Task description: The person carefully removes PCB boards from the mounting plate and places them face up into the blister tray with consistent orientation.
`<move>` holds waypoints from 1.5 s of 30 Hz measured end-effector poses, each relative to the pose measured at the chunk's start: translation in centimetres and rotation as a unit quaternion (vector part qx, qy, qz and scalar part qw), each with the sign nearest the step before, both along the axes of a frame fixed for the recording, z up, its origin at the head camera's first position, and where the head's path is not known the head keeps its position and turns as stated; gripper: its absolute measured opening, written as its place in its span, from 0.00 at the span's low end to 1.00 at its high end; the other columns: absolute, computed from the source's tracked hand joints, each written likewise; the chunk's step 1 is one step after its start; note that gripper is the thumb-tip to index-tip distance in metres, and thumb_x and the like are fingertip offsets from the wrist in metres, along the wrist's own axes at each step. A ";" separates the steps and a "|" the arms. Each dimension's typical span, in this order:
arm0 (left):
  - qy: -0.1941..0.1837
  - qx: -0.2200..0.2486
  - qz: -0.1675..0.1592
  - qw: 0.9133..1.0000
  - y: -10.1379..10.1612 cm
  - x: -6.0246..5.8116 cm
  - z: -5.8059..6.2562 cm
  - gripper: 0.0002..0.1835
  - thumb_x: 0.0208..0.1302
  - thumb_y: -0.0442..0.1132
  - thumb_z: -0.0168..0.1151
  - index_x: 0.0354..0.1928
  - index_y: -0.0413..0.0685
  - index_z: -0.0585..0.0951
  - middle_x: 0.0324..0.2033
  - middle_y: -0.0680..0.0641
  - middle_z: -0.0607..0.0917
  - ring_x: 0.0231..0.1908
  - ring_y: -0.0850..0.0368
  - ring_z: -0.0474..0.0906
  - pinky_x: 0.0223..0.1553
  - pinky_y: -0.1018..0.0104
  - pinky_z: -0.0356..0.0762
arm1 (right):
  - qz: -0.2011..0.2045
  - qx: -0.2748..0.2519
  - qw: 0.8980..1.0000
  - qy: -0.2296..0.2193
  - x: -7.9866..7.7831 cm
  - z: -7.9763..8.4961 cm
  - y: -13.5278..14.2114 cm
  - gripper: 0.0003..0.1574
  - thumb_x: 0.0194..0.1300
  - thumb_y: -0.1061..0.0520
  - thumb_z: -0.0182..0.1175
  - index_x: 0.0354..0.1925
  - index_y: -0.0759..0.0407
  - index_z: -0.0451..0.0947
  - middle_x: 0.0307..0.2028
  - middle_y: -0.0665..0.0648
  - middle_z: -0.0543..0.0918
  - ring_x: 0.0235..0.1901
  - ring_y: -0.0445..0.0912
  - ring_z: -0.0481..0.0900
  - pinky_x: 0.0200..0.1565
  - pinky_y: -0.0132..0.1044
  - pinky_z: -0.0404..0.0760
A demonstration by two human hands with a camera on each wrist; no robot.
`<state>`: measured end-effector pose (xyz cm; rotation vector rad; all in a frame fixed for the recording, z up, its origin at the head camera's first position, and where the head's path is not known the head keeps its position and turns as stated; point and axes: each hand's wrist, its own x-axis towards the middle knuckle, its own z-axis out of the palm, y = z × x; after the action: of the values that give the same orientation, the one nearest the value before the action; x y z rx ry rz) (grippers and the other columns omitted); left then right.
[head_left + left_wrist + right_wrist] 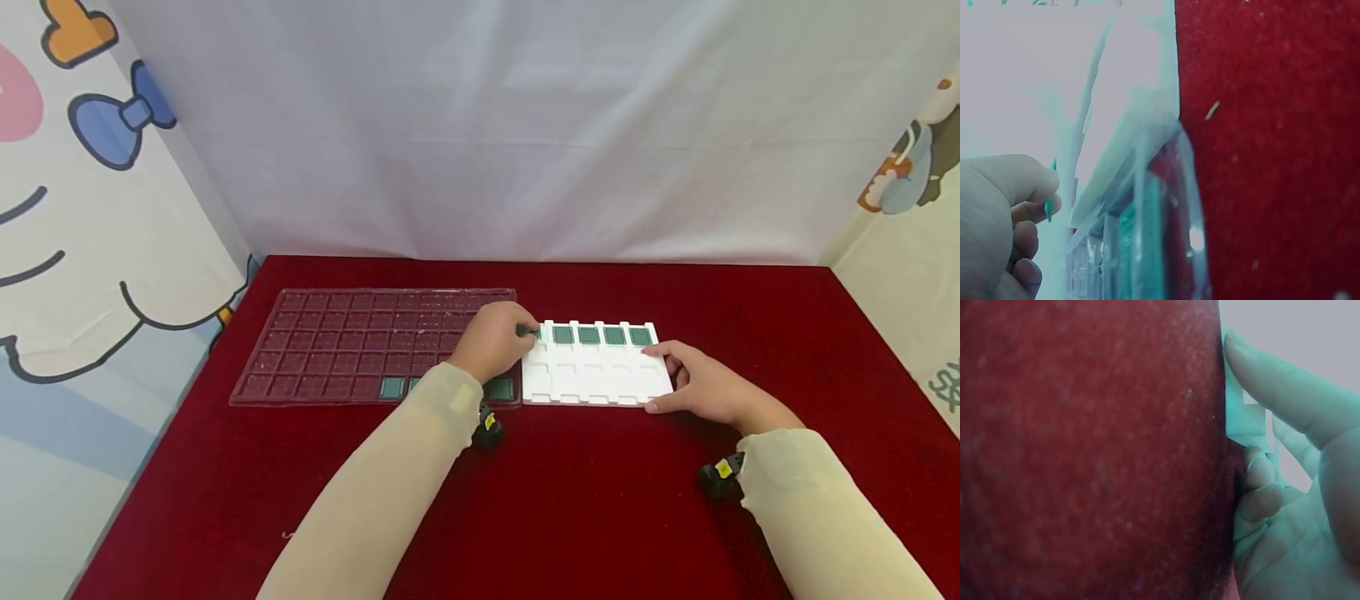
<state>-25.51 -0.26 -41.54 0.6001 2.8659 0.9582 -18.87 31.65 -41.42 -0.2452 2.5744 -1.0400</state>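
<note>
Left hand [491,340] is pinched on a green chip [1049,209], held near the head view's centre; right of centre, the white tray [587,380] is gripped by the right hand [701,385].

Red tabletop [600,517] down below, creased white curtain [525,150] behind — and over left, a cartoon-printed sheet [112,242] with its blue bow [136,112]! Far right, another printed sheet [900,292] — and a pale fleck [1212,110] on the red.
</note>
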 end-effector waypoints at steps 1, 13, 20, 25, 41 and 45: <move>0.003 0.000 -0.001 1.000 -0.1 0.0 0.1 0.11 0.70 0.37 0.66 0.51 0.48 0.90 0.50 0.50 0.87 0.52 0.56 0.80 0.60 0.60 0.77 | 0.000 0.000 1.000 0.001 0.0 0.0 0.0 0.53 0.56 0.54 0.79 0.72 0.66 0.63 0.44 0.61 0.75 0.36 0.51 0.71 0.32 0.35 0.73; 0.023 0.026 -0.007 0.999 -0.9 1.1 0.0 0.11 0.70 0.37 0.66 0.51 0.49 0.90 0.51 0.50 0.87 0.52 0.56 0.81 0.58 0.59 0.79 | -0.003 0.006 1.000 -0.004 0.1 0.2 0.0 0.54 0.57 0.52 0.78 0.73 0.65 0.63 0.45 0.61 0.74 0.36 0.51 0.70 0.33 0.35 0.73; 0.017 0.050 -0.003 0.999 -1.1 1.8 -0.2 0.12 0.70 0.36 0.66 0.52 0.50 0.90 0.54 0.50 0.86 0.58 0.54 0.79 0.62 0.58 0.76 | -0.002 0.002 1.000 -0.002 0.1 0.2 0.0 0.53 0.57 0.53 0.78 0.72 0.66 0.63 0.44 0.61 0.74 0.36 0.52 0.71 0.33 0.35 0.73; 0.026 0.053 -0.006 0.998 -1.5 2.2 0.0 0.13 0.69 0.36 0.65 0.52 0.49 0.90 0.54 0.50 0.86 0.58 0.53 0.79 0.63 0.58 0.76 | 0.002 0.000 1.000 0.003 0.0 0.1 -0.1 0.53 0.57 0.54 0.78 0.72 0.66 0.63 0.44 0.60 0.75 0.35 0.51 0.71 0.32 0.35 0.73; 0.048 0.057 -0.010 0.997 -2.3 3.4 -0.2 0.12 0.69 0.36 0.66 0.51 0.49 0.91 0.53 0.50 0.87 0.56 0.53 0.80 0.55 0.60 0.80 | -0.003 0.005 1.000 -0.003 -0.1 -0.2 0.1 0.54 0.56 0.52 0.79 0.73 0.65 0.63 0.45 0.61 0.74 0.36 0.51 0.70 0.32 0.35 0.73; 0.048 0.060 -0.006 0.997 -2.7 3.5 -0.1 0.12 0.69 0.35 0.65 0.50 0.48 0.91 0.53 0.50 0.86 0.57 0.52 0.79 0.58 0.58 0.79 | -0.003 0.000 1.000 -0.002 -0.1 -0.2 0.0 0.53 0.56 0.53 0.79 0.72 0.65 0.63 0.44 0.61 0.74 0.36 0.51 0.71 0.32 0.35 0.73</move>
<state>-22.01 -2.94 -41.63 0.6912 2.8984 1.1371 -18.97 31.70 -41.59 -0.2367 2.5730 -1.0415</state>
